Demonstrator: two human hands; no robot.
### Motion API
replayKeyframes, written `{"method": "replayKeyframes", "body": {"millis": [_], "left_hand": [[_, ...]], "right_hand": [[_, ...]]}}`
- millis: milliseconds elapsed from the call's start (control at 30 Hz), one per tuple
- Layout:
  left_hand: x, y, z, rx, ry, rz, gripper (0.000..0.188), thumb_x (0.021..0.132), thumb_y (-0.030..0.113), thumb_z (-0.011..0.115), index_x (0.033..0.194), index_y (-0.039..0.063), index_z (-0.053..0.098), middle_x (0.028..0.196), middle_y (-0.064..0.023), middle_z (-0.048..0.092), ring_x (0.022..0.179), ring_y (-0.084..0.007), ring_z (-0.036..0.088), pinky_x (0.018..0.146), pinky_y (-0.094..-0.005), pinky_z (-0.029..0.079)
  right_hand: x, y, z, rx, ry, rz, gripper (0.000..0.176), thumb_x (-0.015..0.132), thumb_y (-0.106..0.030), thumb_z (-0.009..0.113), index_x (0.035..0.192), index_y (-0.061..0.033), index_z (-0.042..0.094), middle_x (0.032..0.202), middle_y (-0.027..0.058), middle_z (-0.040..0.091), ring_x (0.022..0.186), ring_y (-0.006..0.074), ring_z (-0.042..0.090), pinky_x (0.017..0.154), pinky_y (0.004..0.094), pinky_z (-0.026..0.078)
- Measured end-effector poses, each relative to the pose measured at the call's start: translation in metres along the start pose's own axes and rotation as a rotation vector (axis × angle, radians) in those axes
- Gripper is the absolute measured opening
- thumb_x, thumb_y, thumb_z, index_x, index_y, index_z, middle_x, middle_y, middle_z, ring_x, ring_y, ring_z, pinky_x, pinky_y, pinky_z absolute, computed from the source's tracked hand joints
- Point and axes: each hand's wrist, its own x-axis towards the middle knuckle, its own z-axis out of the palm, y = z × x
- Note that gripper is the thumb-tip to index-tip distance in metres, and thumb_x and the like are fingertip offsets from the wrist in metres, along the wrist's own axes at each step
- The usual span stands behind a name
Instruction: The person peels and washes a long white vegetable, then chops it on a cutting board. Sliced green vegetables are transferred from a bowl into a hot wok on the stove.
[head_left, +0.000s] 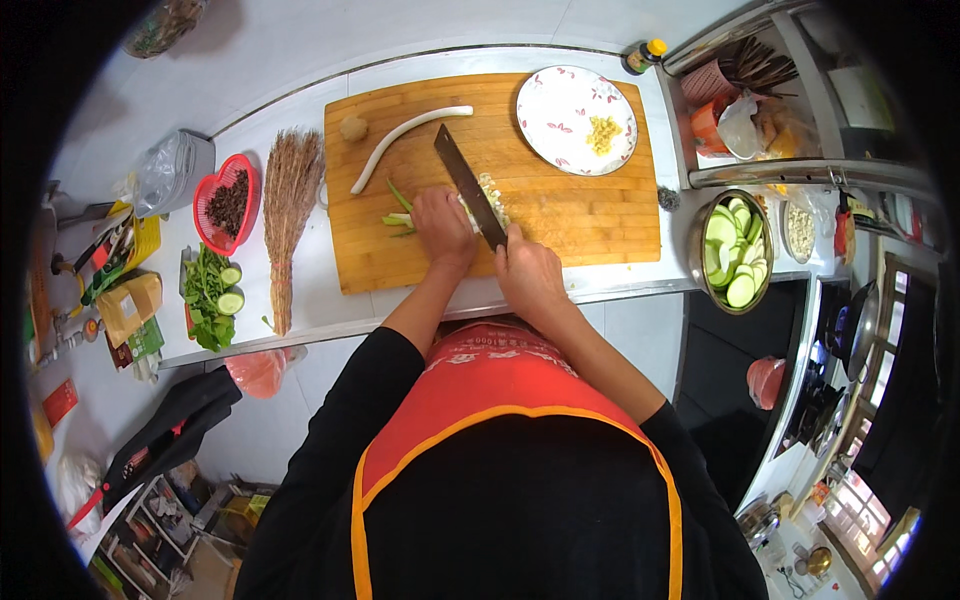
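My right hand (531, 271) grips the handle of a dark-bladed cleaver (469, 184), its blade slanting away to the upper left. Just left of the blade, my left hand (444, 227) presses a green onion (397, 220) to the bamboo cutting board (592, 217); green ends stick out past my fingers. Chopped white onion bits (491, 196) lie along the blade's right side. Farther back rests a long white onion stalk (405, 141), with a knob of ginger (352, 128) near the board's corner. A patterned plate (551, 112) at the back right holds minced yellow bits (603, 135), perhaps ginger.
Left of the board are a straw whisk broom (289, 210), a red heart-shaped basket (255, 202) of dark pieces, and leafy greens with cucumber slices (231, 303). On the right stand a metal bowl (699, 259) of sliced green vegetable, a steel scourer (668, 199) and a yellow-capped bottle (643, 57).
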Motion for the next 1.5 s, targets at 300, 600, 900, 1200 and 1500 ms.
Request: {"method": "replayKeyframes", "body": {"millis": [300,600,900,1200,1500], "left_hand": [[0.001,0.001,0.003,0.074,-0.037,-0.065,0.01,0.09,0.013,0.051,0.091,0.003,0.053,0.086,-0.0172,0.054,0.086,-0.0373,0.049,0.077,-0.0473,0.037],[-0.001,-0.001,0.002,-0.018,0.026,-0.036,0.012,0.092,0.016,0.051,0.09,0.004,0.054,0.085,-0.0168,0.055,0.084,-0.0369,0.049,0.076,-0.0474,0.037],[0.0,-0.002,0.002,-0.019,0.012,-0.043,0.009,0.092,0.012,0.05,0.092,0.003,0.054,0.086,-0.0165,0.055,0.084,-0.0372,0.049,0.075,-0.0462,0.038],[-0.001,-0.01,-0.014,0.214,-0.133,0.069,0.009,0.086,0.016,0.058,0.089,0.008,0.056,0.088,-0.0102,0.054,0.088,-0.0304,0.051,0.078,-0.0434,0.04],[-0.001,-0.014,-0.008,0.208,-0.108,0.057,0.008,0.082,0.013,0.061,0.083,0.008,0.054,0.085,-0.0114,0.054,0.085,-0.0328,0.051,0.074,-0.0441,0.039]], "right_hand": [[0.005,-0.002,0.016,-0.043,-0.035,-0.008,0.02,0.088,-0.014,0.054,0.098,0.0023,0.052,0.068,0.0264,0.063,0.067,0.0442,0.063,0.066,0.0525,0.05],[0.012,0.002,0.015,0.019,0.094,0.009,0.02,0.09,-0.016,0.054,0.096,0.0023,0.052,0.067,0.0248,0.063,0.064,0.0442,0.062,0.062,0.0531,0.049],[0.001,-0.001,0.018,-0.043,0.04,-0.029,0.016,0.089,-0.014,0.055,0.093,0.0008,0.051,0.065,0.0246,0.061,0.062,0.0431,0.062,0.061,0.0525,0.049],[-0.001,-0.006,0.011,-0.032,0.031,-0.073,0.017,0.088,-0.013,0.053,0.096,0.0013,0.05,0.066,0.0248,0.062,0.065,0.0444,0.063,0.063,0.054,0.049],[0.019,-0.004,0.025,-0.081,0.009,-0.01,0.021,0.089,-0.015,0.053,0.1,0.0021,0.051,0.067,0.0255,0.063,0.066,0.0436,0.063,0.064,0.0525,0.05]]}}
